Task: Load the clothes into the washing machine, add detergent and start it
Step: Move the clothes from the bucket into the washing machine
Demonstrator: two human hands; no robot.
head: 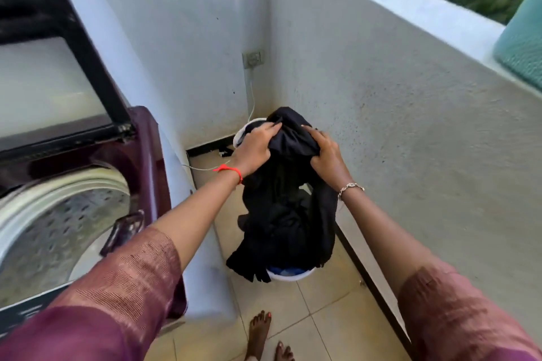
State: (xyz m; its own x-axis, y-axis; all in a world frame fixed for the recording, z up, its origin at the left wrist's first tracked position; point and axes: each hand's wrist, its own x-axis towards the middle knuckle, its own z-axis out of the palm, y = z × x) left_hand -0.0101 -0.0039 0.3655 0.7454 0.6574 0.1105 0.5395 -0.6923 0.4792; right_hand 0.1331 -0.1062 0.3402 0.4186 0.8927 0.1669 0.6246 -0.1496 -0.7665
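Observation:
A bundle of black clothes [286,208] hangs in the air over a white laundry basket [289,276] on the floor, with blue cloth showing inside the basket. My left hand [255,147] and my right hand [326,152] both grip the top of the bundle. At the left stands a maroon top-loading washing machine [146,155] with its dark glass lid [50,73] raised and its perforated steel drum [58,231] showing. No detergent is in view.
A low parapet wall [410,114] runs along the right, with a teal item [522,47] on its ledge. A wall socket [252,58] with a white cable sits in the far corner. Another white container [245,130] is behind the clothes. My bare feet [261,337] stand on beige tiles.

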